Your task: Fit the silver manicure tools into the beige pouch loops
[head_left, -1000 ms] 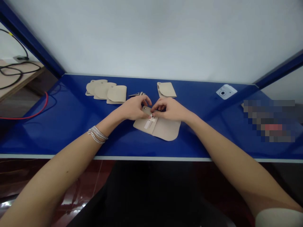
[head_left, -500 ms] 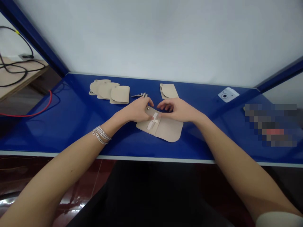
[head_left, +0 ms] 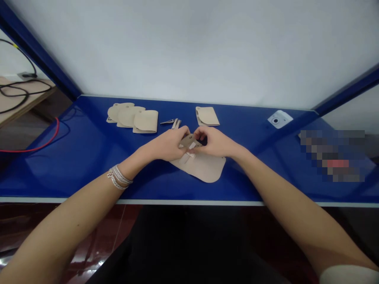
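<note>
An unfolded beige snap case (head_left: 209,167) lies on the blue table, its rounded flap toward me. My left hand (head_left: 170,144) is closed on the case's upper left edge, thumb on the inner face. My right hand (head_left: 219,142) pinches the same upper part, its fingertips close to those of the left. A metal snap shows on the raised edge between them. White strips (head_left: 186,157) cross the inside of the case near my thumbs, partly covered by them. Just beyond my left hand lie metal nail clippers (head_left: 177,123).
Several folded beige cases (head_left: 145,121) overlap at the back left. Another folded case (head_left: 208,116) lies behind my right hand. A small white camera-shaped object (head_left: 280,119) sits at the back right, near a blurred-out item (head_left: 333,156). A red cable (head_left: 49,141) crosses the left end.
The upper edge of the case is now lifted and bent between my hands. My right hand has come in closer to the left. The view has shifted slightly.
</note>
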Tool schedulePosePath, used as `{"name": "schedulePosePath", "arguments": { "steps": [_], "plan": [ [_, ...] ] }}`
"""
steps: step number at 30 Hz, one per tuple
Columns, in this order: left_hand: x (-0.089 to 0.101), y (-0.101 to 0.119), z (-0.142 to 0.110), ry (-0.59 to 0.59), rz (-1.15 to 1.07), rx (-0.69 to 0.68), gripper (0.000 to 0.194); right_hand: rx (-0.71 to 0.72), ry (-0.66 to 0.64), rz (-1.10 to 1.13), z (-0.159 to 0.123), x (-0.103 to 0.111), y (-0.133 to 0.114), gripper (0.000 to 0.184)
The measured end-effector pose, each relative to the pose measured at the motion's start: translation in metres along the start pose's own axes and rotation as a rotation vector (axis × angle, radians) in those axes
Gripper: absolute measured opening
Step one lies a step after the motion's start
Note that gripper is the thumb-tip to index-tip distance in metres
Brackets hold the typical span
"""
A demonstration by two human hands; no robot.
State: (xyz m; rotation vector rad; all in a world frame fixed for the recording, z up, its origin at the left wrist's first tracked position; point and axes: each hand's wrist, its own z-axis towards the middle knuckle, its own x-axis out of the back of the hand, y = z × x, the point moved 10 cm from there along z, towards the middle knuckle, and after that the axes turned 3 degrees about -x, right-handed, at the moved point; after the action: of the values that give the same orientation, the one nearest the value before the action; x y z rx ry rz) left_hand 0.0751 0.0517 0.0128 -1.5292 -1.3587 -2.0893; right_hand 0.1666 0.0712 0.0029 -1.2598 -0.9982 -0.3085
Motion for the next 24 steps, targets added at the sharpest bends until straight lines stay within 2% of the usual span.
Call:
{"name": "schedulePosePath", "arguments": {
  "steps": [4,8,13,16,18,22,24],
  "plan": [
    [0.005,0.003,0.001,0.054,-0.135,-0.048,0.032,-0.013,-0.054,0.210,0.000,-0.005,0.003,0.038],
    [0.006,-0.004,0.003,0.072,-0.221,-0.018,0.039,0.001,-0.100,0.436,0.001,-0.010,0.002,0.037],
    [0.006,-0.013,0.005,0.115,-0.336,0.040,0.044,0.009,-0.097,0.554,0.003,-0.010,0.002,0.035],
    [0.006,-0.015,0.004,0.130,-0.411,0.056,0.045,-0.040,-0.135,0.584,0.002,-0.012,0.006,0.037],
    [0.003,-0.013,0.004,0.097,-0.431,0.063,0.048,-0.059,-0.168,0.569,0.001,-0.013,0.006,0.038],
    [0.001,-0.010,0.001,0.004,-0.380,0.099,0.054,-0.061,-0.215,0.477,-0.002,-0.013,0.003,0.041],
    [0.004,-0.013,0.001,0.004,-0.366,0.114,0.051,-0.040,-0.213,0.394,-0.003,-0.011,-0.001,0.041]
  ]
}}
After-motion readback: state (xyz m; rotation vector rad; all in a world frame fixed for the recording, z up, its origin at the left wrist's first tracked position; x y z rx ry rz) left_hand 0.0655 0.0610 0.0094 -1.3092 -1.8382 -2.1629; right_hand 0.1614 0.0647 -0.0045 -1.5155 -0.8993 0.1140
